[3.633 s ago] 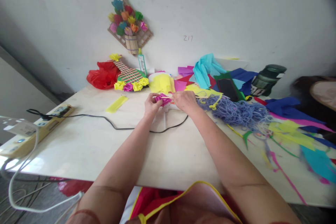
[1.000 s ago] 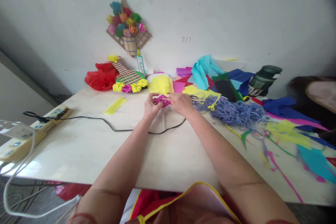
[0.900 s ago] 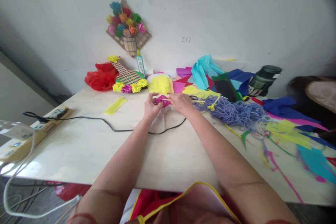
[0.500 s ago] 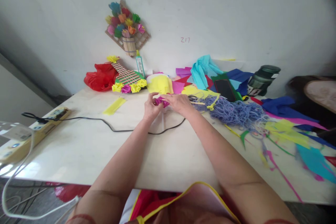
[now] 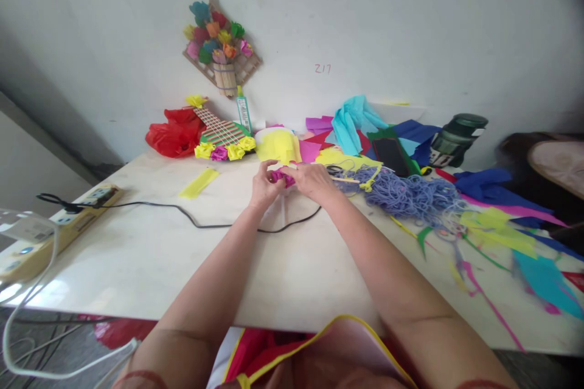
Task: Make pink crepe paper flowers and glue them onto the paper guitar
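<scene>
Worked at the far middle of a pale bench (image 5: 137, 243), beside a loose heap of purple yarn (image 5: 410, 194) on the right and over a black cable (image 5: 201, 223) looping just under the wrists. Brought the left hand (image 5: 263, 185) and the right hand (image 5: 312, 181) close together above that loop, with the fingers of each pinched shut on a small magenta paper flower (image 5: 280, 177) held between them, either on the bench top or just off it; could not tell which. Looked to be gathering and tightening the crumpled petals. Judged best done with the left fingers as anchor at the base, firm but not crushing, and the right fingers making the small turns and tucks from the other side. Called for a light touch, being thin paper and likely to tear under a hard pull. Worth minding the thin pale stick (image 5: 345, 180) poking out past the right hand toward the yarn. Could not tell whether gripped by that hand or lying loose, yet liable to snag the strands if swung. Safer, too, to work clear of the cable rather than drag across it.
</scene>
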Motion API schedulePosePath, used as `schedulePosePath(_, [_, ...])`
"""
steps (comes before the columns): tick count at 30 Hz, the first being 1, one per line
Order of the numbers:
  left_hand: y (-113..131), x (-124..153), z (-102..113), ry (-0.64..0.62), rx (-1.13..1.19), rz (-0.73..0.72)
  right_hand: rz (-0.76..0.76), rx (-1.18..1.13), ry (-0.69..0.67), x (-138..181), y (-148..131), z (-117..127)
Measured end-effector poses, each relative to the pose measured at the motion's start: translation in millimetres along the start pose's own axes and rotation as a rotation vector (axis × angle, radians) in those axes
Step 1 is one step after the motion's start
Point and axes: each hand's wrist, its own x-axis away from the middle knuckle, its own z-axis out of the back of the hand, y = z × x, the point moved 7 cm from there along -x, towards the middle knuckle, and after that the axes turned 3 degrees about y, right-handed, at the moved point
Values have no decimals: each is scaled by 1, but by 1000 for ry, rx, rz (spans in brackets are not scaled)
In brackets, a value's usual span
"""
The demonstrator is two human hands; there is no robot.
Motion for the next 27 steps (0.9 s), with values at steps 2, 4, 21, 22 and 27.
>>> schedulePosePath(2, [-1, 0, 0, -5, 26, 17, -9, -16, 1, -1, 1, 0])
schedulePosePath(4, [-3, -1, -1, -11, 41, 31, -19, -21, -6, -1, 1, -1])
schedulePosePath(21, [-10, -2, -5, -35, 143, 153, -69, 18, -29, 1, -4, 3])
schedulePosePath(22, [-11, -2, -5, -35, 152, 163, -68, 28, -29, 1, -5, 3])
schedulePosePath(27, [-16, -4, -4, -36, 173, 179, -26, 61, 5, 1, -8, 4])
